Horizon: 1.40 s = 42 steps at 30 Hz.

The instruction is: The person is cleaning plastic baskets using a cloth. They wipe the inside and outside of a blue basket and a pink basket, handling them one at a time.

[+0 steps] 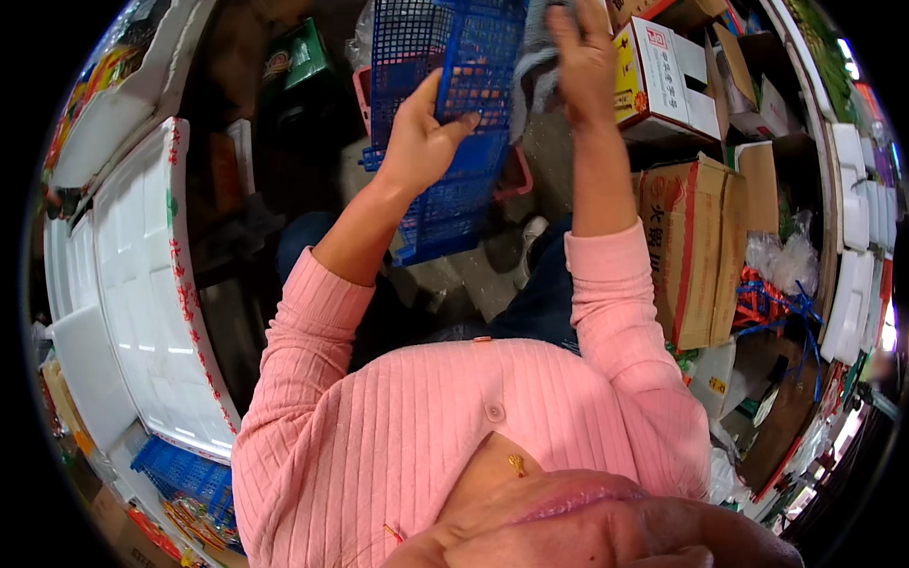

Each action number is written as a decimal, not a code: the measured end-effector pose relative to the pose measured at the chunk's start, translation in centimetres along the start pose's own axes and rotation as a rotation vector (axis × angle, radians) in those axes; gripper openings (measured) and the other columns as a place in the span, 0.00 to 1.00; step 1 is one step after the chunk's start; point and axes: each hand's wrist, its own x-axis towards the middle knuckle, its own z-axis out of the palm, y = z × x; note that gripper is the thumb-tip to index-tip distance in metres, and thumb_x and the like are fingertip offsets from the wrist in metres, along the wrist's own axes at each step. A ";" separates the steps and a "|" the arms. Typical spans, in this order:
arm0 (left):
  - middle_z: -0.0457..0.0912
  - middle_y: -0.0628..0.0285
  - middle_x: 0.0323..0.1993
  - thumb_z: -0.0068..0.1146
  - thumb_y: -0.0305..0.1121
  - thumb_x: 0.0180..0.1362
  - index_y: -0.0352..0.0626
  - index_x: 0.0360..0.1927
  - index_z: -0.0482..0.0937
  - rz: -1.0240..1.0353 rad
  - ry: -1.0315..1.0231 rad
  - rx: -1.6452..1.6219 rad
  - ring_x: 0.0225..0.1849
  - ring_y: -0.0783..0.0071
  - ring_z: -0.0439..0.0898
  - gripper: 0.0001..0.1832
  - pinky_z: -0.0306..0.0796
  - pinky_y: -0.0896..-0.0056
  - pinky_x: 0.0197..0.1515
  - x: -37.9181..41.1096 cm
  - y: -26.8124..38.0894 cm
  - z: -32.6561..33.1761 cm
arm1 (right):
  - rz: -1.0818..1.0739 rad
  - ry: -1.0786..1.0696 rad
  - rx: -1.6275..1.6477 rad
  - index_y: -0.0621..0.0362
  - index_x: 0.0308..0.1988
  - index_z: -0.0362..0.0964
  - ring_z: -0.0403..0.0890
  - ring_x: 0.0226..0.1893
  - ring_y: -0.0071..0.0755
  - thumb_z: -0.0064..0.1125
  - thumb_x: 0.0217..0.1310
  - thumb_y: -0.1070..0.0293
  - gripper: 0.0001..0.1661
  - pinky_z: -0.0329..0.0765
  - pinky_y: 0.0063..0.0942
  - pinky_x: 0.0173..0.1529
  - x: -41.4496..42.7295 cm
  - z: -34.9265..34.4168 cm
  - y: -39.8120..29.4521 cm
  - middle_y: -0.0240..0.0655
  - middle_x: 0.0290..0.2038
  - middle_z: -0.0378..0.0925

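Observation:
A blue plastic basket (454, 206) with lattice walls is tilted on its side in front of me, above the floor. My left hand (429, 138) grips its wall, the thumb lying over the mesh and the fingers showing through the holes. A grey-blue cloth (534, 67) lies against the basket's right side. My right hand (588, 74), slightly blurred, holds this cloth, with the fingers stretched towards the top of the view. Beneath the basket, a pink plastic container (524, 174) stands on the floor, mostly hidden.
On the left stand white foam boxes (138, 284) and a green box (298, 60). Cardboard cartons (699, 248) and a white-and-yellow box (660, 78) line the right side, with clear plastic bags (788, 252). Another blue basket (188, 476) sits at the lower left.

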 end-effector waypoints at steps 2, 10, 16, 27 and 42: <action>0.81 0.57 0.44 0.52 0.15 0.55 0.33 0.54 0.70 0.042 -0.020 -0.005 0.46 0.75 0.78 0.21 0.71 0.74 0.49 -0.4 -0.7 0.1 | -0.179 -0.016 -0.399 0.66 0.47 0.71 0.75 0.46 0.47 0.50 0.62 0.72 0.14 0.69 0.32 0.54 0.1 0.2 0.3 0.47 0.47 0.73; 0.82 0.49 0.39 0.53 0.17 0.54 0.33 0.51 0.71 0.220 -0.026 0.419 0.41 0.72 0.82 0.19 0.73 0.74 0.42 -1.7 -0.7 0.5 | -0.191 0.146 -0.379 0.70 0.53 0.67 0.76 0.48 0.43 0.44 0.66 0.68 0.20 0.68 0.30 0.54 1.0 -0.2 1.8 0.50 0.48 0.75; 0.82 0.52 0.41 0.51 0.14 0.54 0.32 0.52 0.71 0.186 0.032 0.265 0.43 0.74 0.81 0.19 0.72 0.74 0.46 -0.8 -0.5 0.5 | 0.395 0.214 0.182 0.63 0.53 0.70 0.78 0.42 0.32 0.44 0.67 0.64 0.20 0.73 0.28 0.49 1.5 -2.1 2.8 0.38 0.39 0.79; 0.81 0.56 0.43 0.50 0.13 0.54 0.31 0.53 0.69 0.090 -0.014 0.151 0.45 0.77 0.78 0.20 0.71 0.75 0.49 -1.1 -0.3 0.4 | 0.101 0.020 -0.131 0.66 0.57 0.63 0.72 0.51 0.33 0.54 0.58 0.76 0.27 0.68 0.28 0.57 -0.3 -0.1 0.1 0.42 0.51 0.72; 0.80 0.57 0.44 0.52 0.12 0.52 0.31 0.52 0.70 -0.024 -0.066 0.083 0.44 0.77 0.77 0.21 0.72 0.76 0.46 -0.9 -0.6 0.4 | -0.361 -0.099 -0.617 0.58 0.53 0.67 0.76 0.44 0.54 0.51 0.62 0.69 0.19 0.71 0.40 0.51 -1.1 1.1 0.1 0.48 0.42 0.76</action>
